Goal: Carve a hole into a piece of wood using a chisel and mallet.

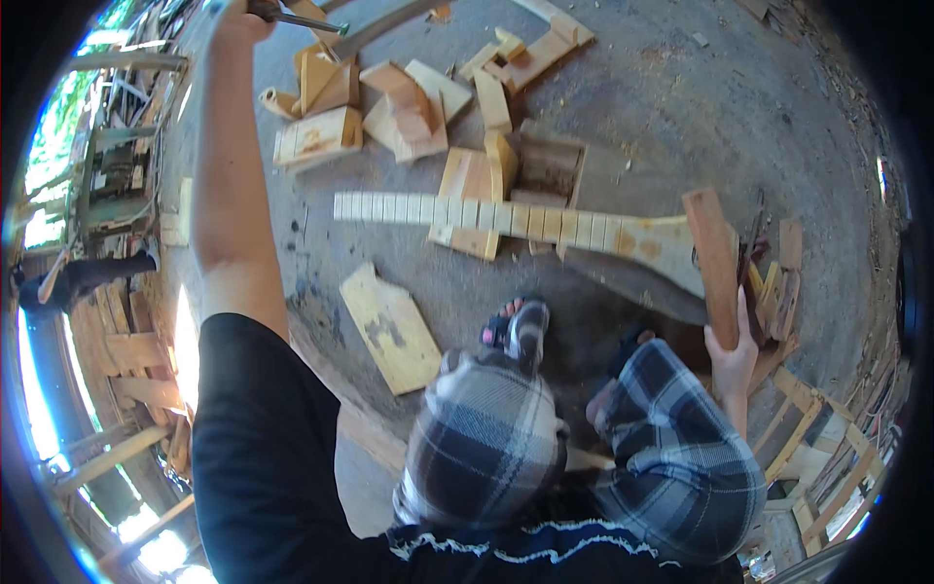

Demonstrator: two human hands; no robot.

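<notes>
Floor (671,117) grey, dusty beneath long lined board (545,223), timber (136,352) leftward

Left hand (243,21) and tool (306,21), sliced by the view's top edge! And the wooden block (715,265) hides part of the right hand (733,366).

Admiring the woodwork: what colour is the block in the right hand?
The block is reddish-brown, as the head view shows.
</notes>
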